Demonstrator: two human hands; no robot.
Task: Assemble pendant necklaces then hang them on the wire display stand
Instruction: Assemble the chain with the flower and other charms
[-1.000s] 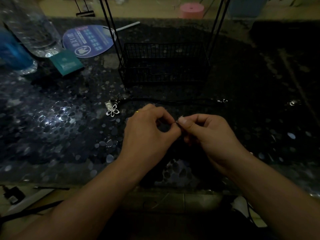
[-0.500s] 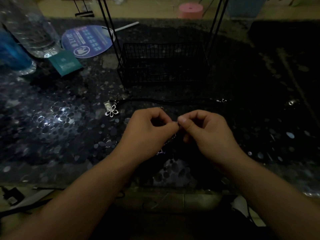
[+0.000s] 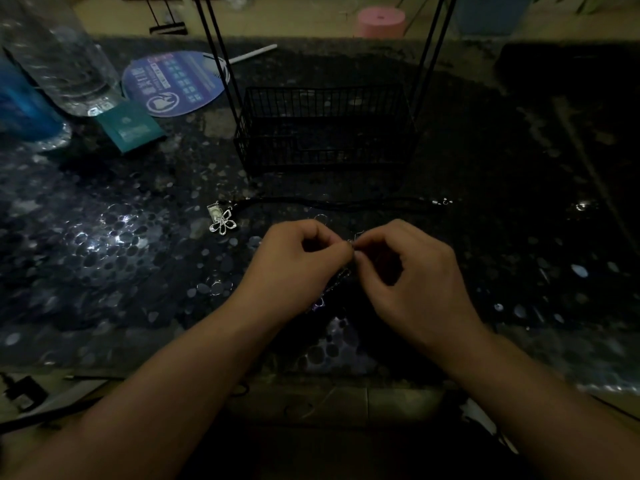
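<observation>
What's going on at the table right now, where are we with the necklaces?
A person is working both hands together just above the table. The left hand and right hand pinch a tiny metal piece between their fingertips; it is too small to identify. A flower pendant on a black cord lies flat behind the hands. The wire stand sits further back, and nothing shows hanging on it.

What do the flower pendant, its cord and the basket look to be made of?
Flower pendant: looks like polished silver-toned metal, an open wire outline that glints in the dim light. Cord: seems a matte black braided or leather-like string; too dark to tell which; small shiny clasp at its far end. Basket: thin welded wire grid, black coated, little shine.
</observation>
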